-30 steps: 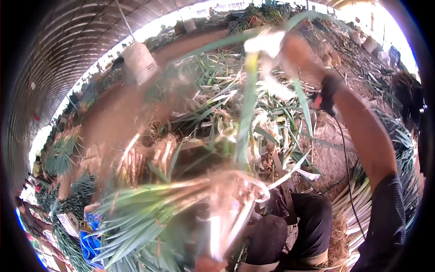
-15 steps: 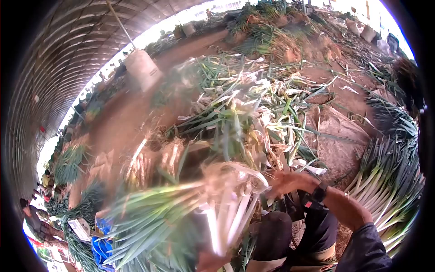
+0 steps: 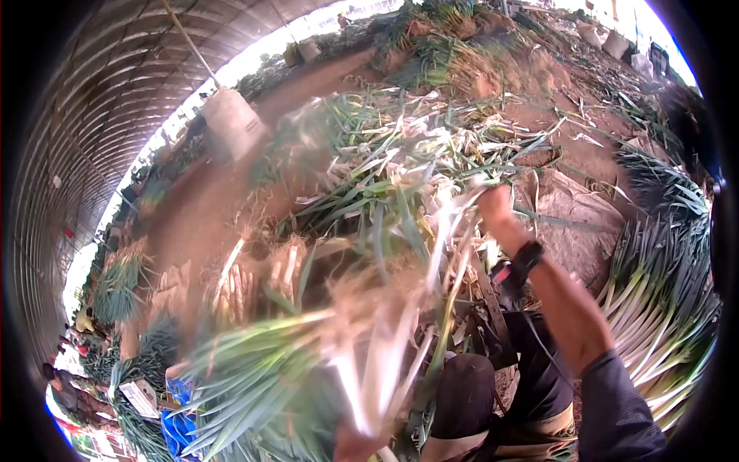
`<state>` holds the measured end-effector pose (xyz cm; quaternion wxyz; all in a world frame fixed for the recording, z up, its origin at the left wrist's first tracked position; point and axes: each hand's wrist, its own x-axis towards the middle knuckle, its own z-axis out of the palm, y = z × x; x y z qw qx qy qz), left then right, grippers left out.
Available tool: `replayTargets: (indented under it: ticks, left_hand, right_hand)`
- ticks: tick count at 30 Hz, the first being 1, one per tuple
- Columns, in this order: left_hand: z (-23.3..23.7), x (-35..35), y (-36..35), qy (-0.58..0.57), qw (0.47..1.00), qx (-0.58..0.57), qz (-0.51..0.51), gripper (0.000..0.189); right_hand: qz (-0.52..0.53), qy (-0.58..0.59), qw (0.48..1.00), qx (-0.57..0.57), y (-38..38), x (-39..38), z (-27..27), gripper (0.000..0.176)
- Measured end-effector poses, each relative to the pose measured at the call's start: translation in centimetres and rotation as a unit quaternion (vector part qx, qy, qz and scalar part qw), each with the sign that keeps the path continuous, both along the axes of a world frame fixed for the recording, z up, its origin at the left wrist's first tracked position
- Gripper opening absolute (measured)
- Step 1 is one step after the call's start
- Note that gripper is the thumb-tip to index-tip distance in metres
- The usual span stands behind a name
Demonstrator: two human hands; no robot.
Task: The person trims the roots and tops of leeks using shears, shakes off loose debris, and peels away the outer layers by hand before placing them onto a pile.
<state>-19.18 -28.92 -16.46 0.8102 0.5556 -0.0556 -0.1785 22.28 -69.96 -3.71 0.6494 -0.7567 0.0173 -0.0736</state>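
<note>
My left hand [image 3: 358,440] is at the bottom, closed round the white stems of a bunch of green onions [image 3: 375,369], roots upward and blurred. Beside it lie more green leaves [image 3: 254,377]. Up and to the right, my right hand [image 3: 494,206] is closed on pale strands of leaf [image 3: 443,246] that stretch down towards the bunch. A dark watch sits on that wrist. Below the right hand is a heap of loose leaves and peelings [image 3: 416,146].
Long green onions [image 3: 654,308] lie in a pile on the right. A pale sack [image 3: 573,215] is on the ground. A weighted post base [image 3: 231,123] stands upper left. Blue plastic [image 3: 178,431] and a person [image 3: 73,396] are at lower left.
My right hand has moved up and away from the bunch, drawing pale strands with it. My left hand stays low with the bunch.
</note>
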Motion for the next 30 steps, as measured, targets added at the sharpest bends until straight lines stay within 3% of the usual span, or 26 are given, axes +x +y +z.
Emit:
replayTargets:
  ticks: [2, 4, 5, 6, 7, 8, 9, 11, 13, 14, 15, 17, 18, 20, 21, 22, 23, 24, 25, 26, 27, 28, 30]
  left_hand:
    - [1.3, 0.5, 0.1, 0.039, 0.995, 0.094, 0.003, 0.103]
    - [3.2, 1.3, -0.5, 0.065, 0.984, 0.167, -0.004, 0.1]
    - [3.7, 1.7, -0.5, 0.076, 0.98, 0.183, -0.005, 0.099]
    - [3.8, 1.8, -0.5, 0.086, 0.979, 0.186, -0.006, 0.097]
    - [4.1, 2.3, -0.4, 0.101, 0.978, 0.181, -0.007, 0.096]
    - [4.2, 2.6, -0.3, 0.118, 0.978, 0.171, -0.008, 0.095]
    - [4.0, 2.5, -0.1, 0.133, 0.979, 0.155, -0.008, 0.093]
    - [3.1, 2.5, 0.6, 0.19, 0.978, 0.083, -0.008, 0.091]
    - [2.2, 2.6, 1.1, 0.31, 0.95, -0.018, 0.006, 0.088]
    - [4.1, 3.5, -0.1, 0.375, 0.926, -0.042, 0.026, 0.087]
    - [6.2, 3.8, -1.5, 0.31, 0.945, 0.108, 0.014, 0.076]
    - [12.8, 5.1, -5.9, 0.179, 0.896, 0.407, -0.009, 0.054]
    - [13.4, 4.9, -6.4, 0.152, 0.887, 0.436, -0.001, 0.046]
    - [13.8, 4.7, -6.9, 0.098, 0.865, 0.491, 0.021, 0.031]
    - [13.5, 4.1, -6.7, 0.109, 0.877, 0.466, 0.03, 0.035]
    - [11.6, 3.2, -5.8, 0.001, 0.832, 0.555, -0.011, 0.035]
    - [8.4, 2.0, -4.5, -0.108, 0.767, 0.63, -0.05, 0.035]
    - [6.1, 1.3, -3.6, -0.213, 0.685, 0.692, -0.087, 0.035]
    - [5.4, 1.1, -3.7, -0.167, 0.876, 0.449, -0.049, 0.035]
    - [4.9, 1.1, -3.9, -0.108, 0.981, 0.162, -0.007, 0.035]
    - [4.0, 1.1, -3.7, -0.038, 0.989, -0.141, 0.034, 0.035]
    - [-4.5, -2.0, 1.2, 0.08, 0.992, 0.081, 0.056, 0.033]
    - [-4.5, -2.6, 0.4, 0.078, 0.994, 0.009, 0.076, 0.034]
  right_hand:
    - [-0.021, 0.039, 0.997, 0.064, -2.9, 0.3, 1.6, 0.02]
    - [0.059, 0.106, 0.99, -0.067, -1.2, -2.2, 2.6, 0.019]
    - [0.103, 0.131, 0.977, -0.134, -0.1, -3.7, 3.6, 0.019]
    - [0.259, 0.034, 0.951, -0.166, 0.0, -3.5, 0.2, 0.018]
    - [0.394, 0.053, 0.898, 0.19, 1.5, -4.2, -3.1, 0.021]
    - [0.491, 0.158, 0.7, 0.494, 2.9, -4.8, -6.5, 0.028]
    - [0.531, 0.159, 0.677, 0.484, 4.5, -6.1, -6.8, 0.025]
    - [0.551, 0.12, 0.786, 0.253, 7.2, -9.6, -5.2, 0.02]
    - [0.547, 0.059, 0.835, 0.012, 9.4, -11.4, -4.1, 0.019]
    - [0.52, -0.036, 0.83, -0.198, 10.2, -11.4, -4.8, 0.025]
    - [0.468, -0.124, 0.778, -0.4, 11.1, -11.4, -5.5, 0.032]
    - [0.436, -0.242, 0.707, -0.502, 12.3, -11.1, -12.2, 0.039]
    - [0.409, -0.3, 0.668, -0.546, 12.9, -11.0, -15.5, 0.044]
    - [0.414, -0.269, 0.7, -0.516, 12.2, -12.0, -13.5, 0.036]
    - [0.421, -0.254, 0.716, -0.495, 12.4, -11.8, -13.9, 0.03]
    - [0.428, -0.239, 0.732, -0.474, 12.6, -11.7, -14.3, 0.024]
    - [0.431, -0.309, 0.739, -0.416, 12.1, -10.8, -15.0, 0.013]
    - [0.44, -0.305, 0.751, -0.386, 11.6, -10.9, -14.7, 0.013]
    - [0.447, -0.297, 0.76, -0.367, 11.2, -11.1, -14.1, 0.013]
    - [0.453, -0.285, 0.767, -0.355, 10.9, -11.4, -13.8, 0.013]
    - [0.457, -0.269, 0.773, -0.348, 10.7, -12.0, -13.4, 0.013]
    - [0.46, -0.255, 0.778, -0.345, 10.6, -12.5, -12.9, 0.013]
    - [0.465, -0.24, 0.777, -0.349, 10.6, -13.5, -12.5, 0.013]
